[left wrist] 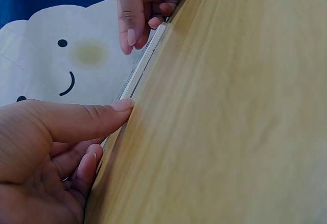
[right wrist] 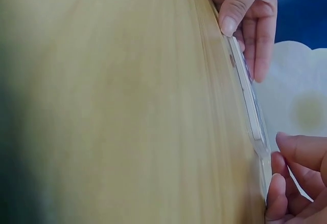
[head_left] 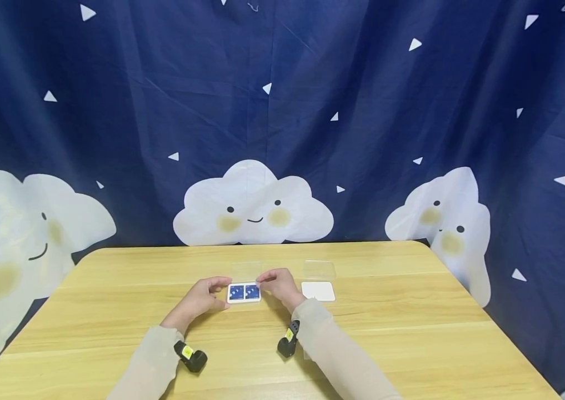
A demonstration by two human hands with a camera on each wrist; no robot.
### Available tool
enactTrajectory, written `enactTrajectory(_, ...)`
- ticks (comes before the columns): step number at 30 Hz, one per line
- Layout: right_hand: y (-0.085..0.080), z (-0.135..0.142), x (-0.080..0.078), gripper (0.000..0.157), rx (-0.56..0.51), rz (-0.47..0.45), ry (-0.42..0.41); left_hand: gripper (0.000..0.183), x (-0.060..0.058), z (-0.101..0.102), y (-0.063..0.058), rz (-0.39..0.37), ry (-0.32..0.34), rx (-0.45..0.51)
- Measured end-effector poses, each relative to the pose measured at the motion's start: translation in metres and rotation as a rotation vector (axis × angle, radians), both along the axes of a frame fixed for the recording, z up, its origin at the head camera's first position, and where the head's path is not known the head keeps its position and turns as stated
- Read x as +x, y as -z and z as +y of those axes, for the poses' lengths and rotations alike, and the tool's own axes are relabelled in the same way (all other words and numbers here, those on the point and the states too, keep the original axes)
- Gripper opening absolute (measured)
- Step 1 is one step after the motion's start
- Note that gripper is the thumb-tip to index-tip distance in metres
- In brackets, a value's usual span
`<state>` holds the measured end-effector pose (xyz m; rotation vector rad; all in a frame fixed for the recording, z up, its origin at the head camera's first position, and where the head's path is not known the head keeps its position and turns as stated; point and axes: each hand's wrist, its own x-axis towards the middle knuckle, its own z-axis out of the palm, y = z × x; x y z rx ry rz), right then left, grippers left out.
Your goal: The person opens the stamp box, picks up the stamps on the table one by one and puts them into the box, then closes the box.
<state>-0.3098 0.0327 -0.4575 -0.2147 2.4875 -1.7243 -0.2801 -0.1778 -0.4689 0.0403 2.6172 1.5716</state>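
Note:
A small flat white case lies on the table with two dark blue square pieces, a left piece and a right piece, side by side on it. At its left end, my left hand grips it, thumb on the near edge and fingers on the far side. The fingertips of my right hand hover by the far right corner; whether they touch it is hard to tell. Nothing shows between them. In the right wrist view the case appears edge-on, with clear plastic along its side.
Right of my right hand sits a white rectangular piece, a clear plastic lid behind it. Another faint clear lid lies behind the case. The wooden table ends at a dark blue cloud-print curtain.

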Motion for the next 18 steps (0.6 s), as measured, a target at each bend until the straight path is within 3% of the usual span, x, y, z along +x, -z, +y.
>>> enactTrajectory(12, -0.003, 0.012, -0.001, 0.015, -0.013, -0.037, -0.07, 0.062, 0.0, 0.0, 0.0, -0.001, 0.0, -0.001)
enactTrajectory(18, -0.005, 0.018, -0.002, 0.018, -0.025, -0.054, -0.078, 0.061, 0.001, -0.002, -0.001, -0.016, 0.008, 0.044)
